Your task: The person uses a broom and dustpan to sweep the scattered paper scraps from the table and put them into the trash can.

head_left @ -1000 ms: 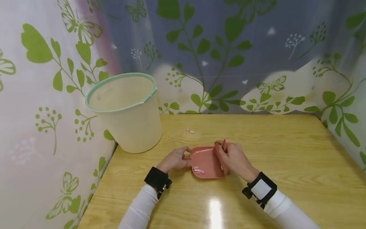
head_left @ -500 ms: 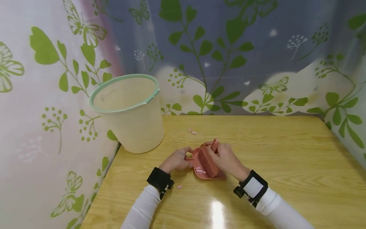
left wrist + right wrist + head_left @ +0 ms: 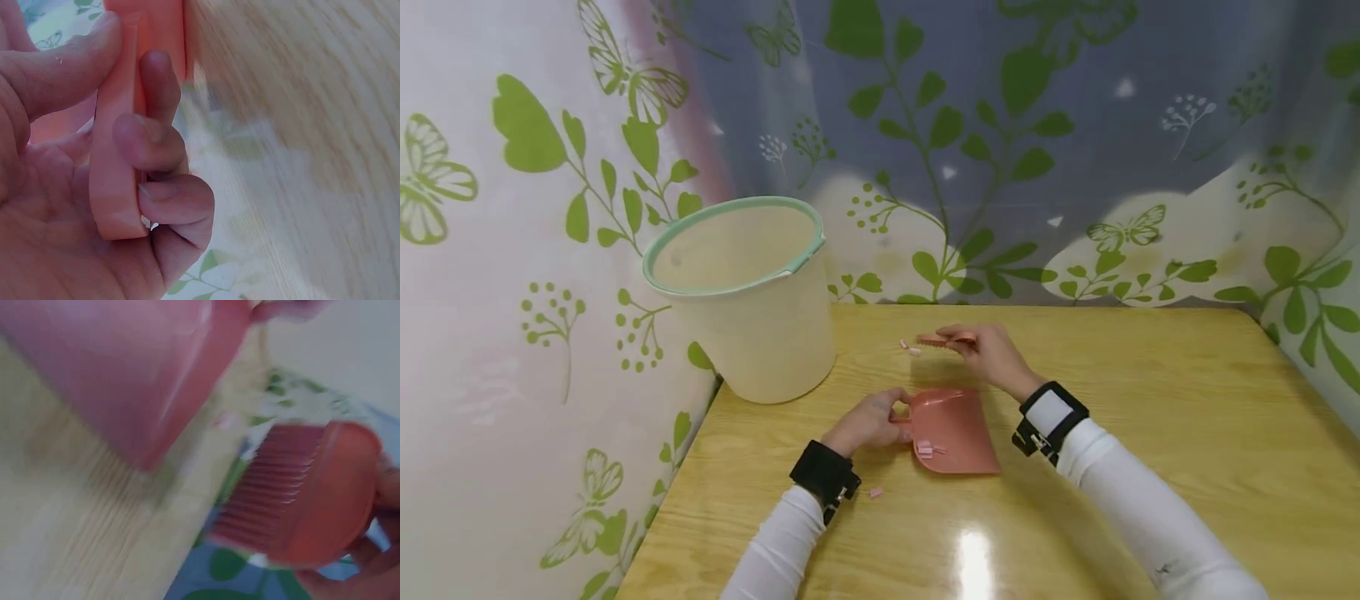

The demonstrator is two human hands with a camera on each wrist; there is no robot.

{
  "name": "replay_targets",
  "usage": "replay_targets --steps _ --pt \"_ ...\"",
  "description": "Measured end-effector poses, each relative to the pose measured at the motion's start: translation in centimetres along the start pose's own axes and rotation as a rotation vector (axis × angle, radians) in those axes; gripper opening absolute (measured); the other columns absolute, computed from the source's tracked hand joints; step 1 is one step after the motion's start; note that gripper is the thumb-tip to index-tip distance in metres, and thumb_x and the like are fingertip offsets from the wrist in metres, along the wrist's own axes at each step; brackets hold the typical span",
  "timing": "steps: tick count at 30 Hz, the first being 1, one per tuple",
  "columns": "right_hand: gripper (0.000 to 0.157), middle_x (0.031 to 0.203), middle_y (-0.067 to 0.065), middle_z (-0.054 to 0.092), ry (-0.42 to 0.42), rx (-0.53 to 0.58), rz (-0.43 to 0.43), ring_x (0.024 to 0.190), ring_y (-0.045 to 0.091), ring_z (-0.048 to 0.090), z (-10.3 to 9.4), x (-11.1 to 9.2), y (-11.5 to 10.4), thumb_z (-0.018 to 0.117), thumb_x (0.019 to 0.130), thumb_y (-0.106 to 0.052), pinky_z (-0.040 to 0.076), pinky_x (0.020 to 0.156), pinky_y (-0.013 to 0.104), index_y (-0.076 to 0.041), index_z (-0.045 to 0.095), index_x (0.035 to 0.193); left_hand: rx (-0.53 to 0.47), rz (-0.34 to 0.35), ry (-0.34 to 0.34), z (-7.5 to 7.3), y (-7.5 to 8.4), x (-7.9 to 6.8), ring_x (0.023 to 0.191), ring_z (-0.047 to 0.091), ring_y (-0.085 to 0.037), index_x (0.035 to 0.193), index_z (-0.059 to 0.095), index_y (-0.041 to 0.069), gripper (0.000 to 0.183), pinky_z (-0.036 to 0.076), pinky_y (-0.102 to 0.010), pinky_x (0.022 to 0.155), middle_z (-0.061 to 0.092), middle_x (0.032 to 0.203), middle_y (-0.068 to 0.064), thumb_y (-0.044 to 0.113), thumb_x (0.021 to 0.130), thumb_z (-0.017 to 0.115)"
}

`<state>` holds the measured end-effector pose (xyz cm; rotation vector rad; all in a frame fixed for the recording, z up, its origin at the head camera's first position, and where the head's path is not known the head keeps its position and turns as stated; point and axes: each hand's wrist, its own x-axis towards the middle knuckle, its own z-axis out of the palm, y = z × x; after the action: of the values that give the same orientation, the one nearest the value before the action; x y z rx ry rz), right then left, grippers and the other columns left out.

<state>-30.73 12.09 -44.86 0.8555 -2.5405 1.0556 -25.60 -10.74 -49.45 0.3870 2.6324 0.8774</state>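
My left hand (image 3: 867,422) grips the handle (image 3: 115,169) of a pink dustpan (image 3: 962,429), its fingers curled round it in the left wrist view. Several small pink scraps (image 3: 925,450) lie in the pan on its handle side. A small salmon-pink hand brush (image 3: 325,500) with ridged bristles is held by my right hand (image 3: 997,360), beyond the pan's far side. Its bristles are right beside a few pink scraps (image 3: 914,351) on the table. One more scrap (image 3: 876,492) lies near my left wrist.
A tall translucent bucket (image 3: 760,342) with a green rim stands at the table's back left. The wood-grain table (image 3: 1150,400) backs onto a leaf-printed curtain (image 3: 887,208), which also runs along the left side.
My right hand lifted the brush out of the dustpan and moved it to the scraps farther back. A scrap came into sight by my left wrist. The left hand keeps holding the dustpan.
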Motion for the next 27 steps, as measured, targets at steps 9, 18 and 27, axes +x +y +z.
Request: replay_targets --steps 9,18,27 --pt "0.032 0.110 0.018 0.071 -0.124 0.088 -0.137 0.106 0.033 0.063 2.5 1.8 5.0 0.061 0.087 0.015 0.049 0.089 0.051 -0.004 0.075 0.109 -0.015 0.004 -0.016 0.7 0.1 -0.2 0.090 0.057 -0.020 0.130 0.056 0.017 0.052 0.048 -0.036 0.078 0.062 0.103 -0.006 0.018 0.083 0.078" --pt "0.028 0.100 0.011 0.073 -0.236 0.092 -0.147 0.086 0.021 0.062 0.3 1.1 5.7 0.063 0.089 0.008 0.049 0.074 0.037 -0.008 0.077 0.107 -0.030 -0.014 -0.010 0.0 -0.3 -0.4 0.095 0.057 -0.021 0.130 0.056 0.019 0.049 0.048 -0.039 0.082 0.061 0.111 -0.007 0.018 0.085 0.077" --pt "0.018 0.109 0.019 0.071 -0.245 0.125 0.059 0.101 0.032 0.064 -5.4 -1.0 5.6 0.067 0.091 0.000 0.051 0.083 0.049 -0.001 0.074 0.108 -0.017 -0.003 -0.006 -0.1 -0.2 -0.4 0.093 0.057 -0.022 0.131 0.055 0.017 0.051 0.048 -0.038 0.080 0.062 0.111 -0.009 0.015 0.085 0.076"
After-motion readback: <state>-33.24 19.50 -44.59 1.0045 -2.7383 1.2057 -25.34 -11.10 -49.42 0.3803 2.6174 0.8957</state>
